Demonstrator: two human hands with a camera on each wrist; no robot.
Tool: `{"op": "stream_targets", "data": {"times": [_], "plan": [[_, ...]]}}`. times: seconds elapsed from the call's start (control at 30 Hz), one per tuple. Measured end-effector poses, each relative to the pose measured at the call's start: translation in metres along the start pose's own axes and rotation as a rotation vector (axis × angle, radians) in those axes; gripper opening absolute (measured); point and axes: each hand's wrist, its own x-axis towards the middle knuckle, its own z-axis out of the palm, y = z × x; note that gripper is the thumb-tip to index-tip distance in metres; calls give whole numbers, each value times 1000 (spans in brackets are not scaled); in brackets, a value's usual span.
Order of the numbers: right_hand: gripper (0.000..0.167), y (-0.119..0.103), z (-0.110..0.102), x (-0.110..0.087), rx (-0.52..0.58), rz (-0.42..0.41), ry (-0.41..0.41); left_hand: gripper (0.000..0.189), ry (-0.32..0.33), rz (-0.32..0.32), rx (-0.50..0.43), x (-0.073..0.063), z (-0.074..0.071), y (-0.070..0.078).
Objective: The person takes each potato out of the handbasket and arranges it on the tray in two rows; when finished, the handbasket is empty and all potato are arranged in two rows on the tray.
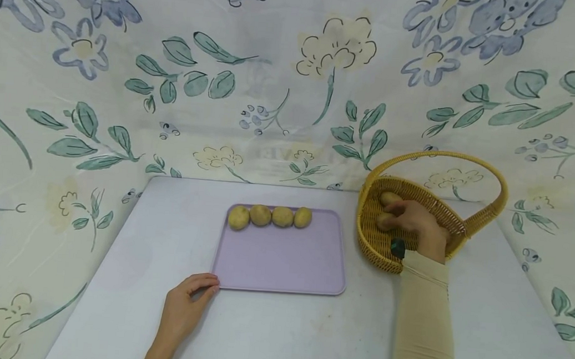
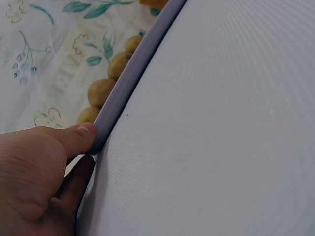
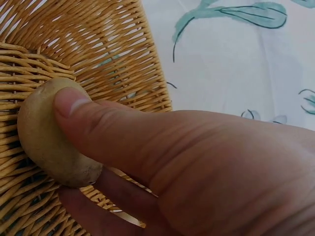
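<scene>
A lilac tray (image 1: pixel 281 262) lies on the table, with several potatoes (image 1: pixel 260 215) in a row along its far edge. At the tray's near left corner my left hand (image 1: pixel 184 304) pinches the rim; the left wrist view shows the thumb on top of the rim (image 2: pixel 129 78). My right hand (image 1: pixel 418 221) reaches into a wicker basket (image 1: pixel 374 245) on the right. Between its thumb and fingers it holds a potato (image 3: pixel 42 130), seen close up in the right wrist view. Another potato (image 1: pixel 389 198) is in the basket, just beyond that hand. The forearm hides part of the basket.
The basket's tall handle (image 1: pixel 439 154) arches over the right hand. Behind the white table (image 1: pixel 174 221) hangs a floral cloth (image 1: pixel 274 89), which also covers both sides. A dark wrist camera (image 1: pixel 398 248) sits at the right wrist.
</scene>
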Motion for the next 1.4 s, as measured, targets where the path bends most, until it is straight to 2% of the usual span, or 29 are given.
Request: {"op": "stream_targets", "data": {"times": [0.33, 0.6, 0.87, 1.1, 1.4], "plan": [[51, 0, 0, 0, -55, -10, 8, 16, -19, -7, -22, -1, 0, 1], [56, -1, 2, 0, -105, -44, -7, 16, -13, -11, -10, -2, 0, 2], [54, 3, 4, -1, -120, -87, 28, 17, -6, -10, -8, -2, 0, 2], [52, 7, 5, -3, -94, -96, 63, 16, -6, -12, -10, -1, 1, 1], [54, 8, 7, -7, 40, -102, 115, 15, -24, -28, -22, 1, 0, -1]]}}
